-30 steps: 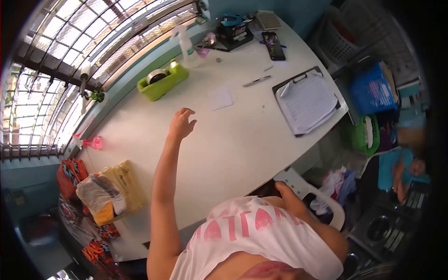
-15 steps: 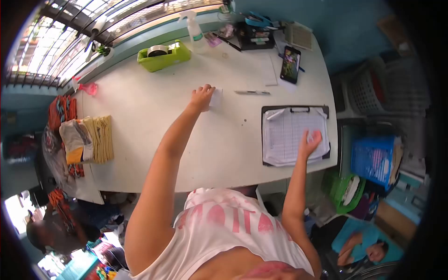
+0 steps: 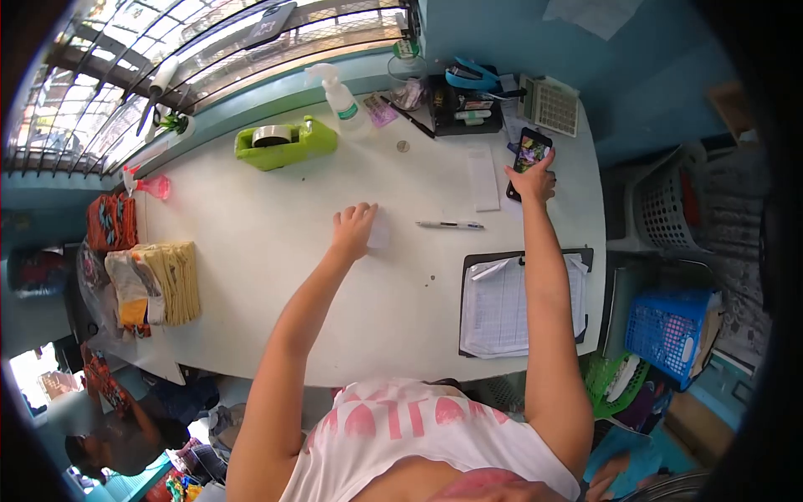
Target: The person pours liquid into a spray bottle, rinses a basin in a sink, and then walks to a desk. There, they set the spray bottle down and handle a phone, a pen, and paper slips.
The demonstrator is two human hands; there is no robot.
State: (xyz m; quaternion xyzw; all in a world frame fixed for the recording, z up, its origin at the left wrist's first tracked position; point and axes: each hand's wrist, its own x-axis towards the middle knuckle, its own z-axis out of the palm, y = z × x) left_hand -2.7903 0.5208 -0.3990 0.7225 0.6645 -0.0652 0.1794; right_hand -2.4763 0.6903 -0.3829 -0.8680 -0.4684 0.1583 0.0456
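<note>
My left hand [image 3: 354, 229] rests on the white table [image 3: 284, 217], fingers a little spread, beside a small white slip of paper [image 3: 379, 233] that its fingertips may touch. At the back right, my right hand [image 3: 534, 177] has its thumb and fingers around the lower part of a black phone [image 3: 533, 151] with a lit screen. A pen [image 3: 450, 225] lies between the two hands. Below my right hand, partly covered by my forearm, is a clipboard with gridded sheets [image 3: 493, 309].
A green tape dispenser [image 3: 286, 144], a spray bottle [image 3: 341, 102], a black tray [image 3: 465, 109] and a calculator [image 3: 553, 106] line the back. Folded cloths [image 3: 171, 283] are stacked at left. Two other people are at the lower corners, one at left [image 3: 125, 443].
My right hand has moved from over the clipboard up to the phone and taken hold of it. My left hand is still by the paper slip. The camera view has shifted.
</note>
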